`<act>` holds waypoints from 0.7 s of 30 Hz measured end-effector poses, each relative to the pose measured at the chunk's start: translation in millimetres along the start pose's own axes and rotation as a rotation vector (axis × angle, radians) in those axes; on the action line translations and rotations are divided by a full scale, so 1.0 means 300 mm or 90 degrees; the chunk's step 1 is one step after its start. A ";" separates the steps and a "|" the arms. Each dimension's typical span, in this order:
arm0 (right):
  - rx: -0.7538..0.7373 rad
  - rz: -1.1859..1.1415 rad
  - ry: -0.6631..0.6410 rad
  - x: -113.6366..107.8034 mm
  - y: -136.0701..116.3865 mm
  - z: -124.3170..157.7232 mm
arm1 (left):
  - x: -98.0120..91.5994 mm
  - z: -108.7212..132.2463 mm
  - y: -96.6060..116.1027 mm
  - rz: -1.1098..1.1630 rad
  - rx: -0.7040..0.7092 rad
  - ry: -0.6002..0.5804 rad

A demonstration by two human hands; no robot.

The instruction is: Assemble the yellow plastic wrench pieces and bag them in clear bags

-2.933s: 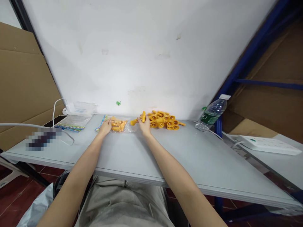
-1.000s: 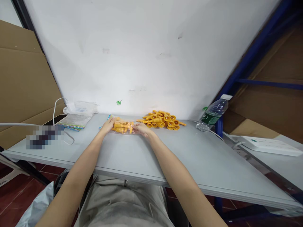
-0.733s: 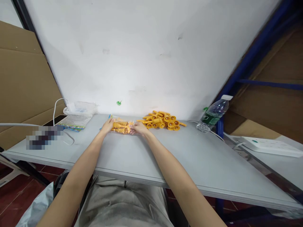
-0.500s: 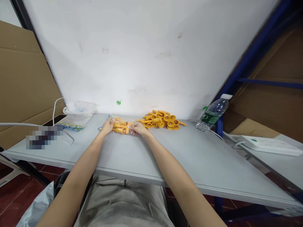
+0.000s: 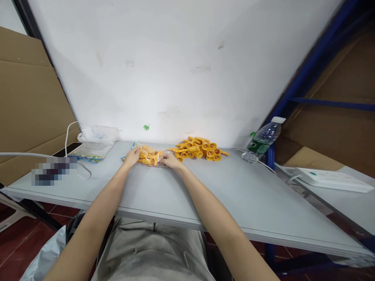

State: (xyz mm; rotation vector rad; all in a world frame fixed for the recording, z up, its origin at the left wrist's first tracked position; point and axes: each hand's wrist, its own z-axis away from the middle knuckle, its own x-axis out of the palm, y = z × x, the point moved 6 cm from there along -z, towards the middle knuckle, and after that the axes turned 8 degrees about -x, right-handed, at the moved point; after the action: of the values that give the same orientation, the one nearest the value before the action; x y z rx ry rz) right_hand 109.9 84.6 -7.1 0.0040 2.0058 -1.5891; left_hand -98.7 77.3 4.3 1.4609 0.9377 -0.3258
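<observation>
A clear plastic bag (image 5: 150, 164) lies at the back of the grey table, with several yellow plastic toy trumpets (image 5: 148, 153) inside it. At its left end, where a blue printed header shows, my left hand (image 5: 132, 157) is closed on the bag. My right hand (image 5: 170, 160) pinches the bag's other end, its fingers bent. Just beyond the right hand rests a pile of loose yellow trumpets (image 5: 202, 148), their flared bells facing me. Parts of the bag are hidden under both hands.
Flat printed bags (image 5: 92, 150) lie at the back left beside white cables. On the right, a water bottle (image 5: 265, 136) leans against the blue post. Farther right is a white power strip (image 5: 332, 179). A cardboard sheet (image 5: 29, 105) stands at the left; the table's front edge (image 5: 164, 220) is near my lap.
My right hand has shifted slightly at the bag's right end, its fingers tucked in more. The left hand keeps its place, and the trumpet pile has not changed.
</observation>
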 end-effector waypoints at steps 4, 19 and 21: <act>-0.007 -0.029 -0.025 0.003 -0.003 0.005 | -0.004 -0.010 -0.011 0.050 -0.044 -0.027; -0.017 -0.073 0.113 -0.027 0.030 -0.031 | 0.028 -0.025 -0.021 -0.050 0.020 -0.041; -0.062 -0.050 0.110 -0.033 0.009 -0.024 | 0.029 -0.026 -0.025 -0.058 0.004 -0.040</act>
State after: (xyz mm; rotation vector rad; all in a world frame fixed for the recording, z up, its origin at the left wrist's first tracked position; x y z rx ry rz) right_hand 116.1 95.3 -4.4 0.0252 2.2405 -1.5839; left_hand -101.3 86.5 -5.7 1.4089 0.9547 -0.4390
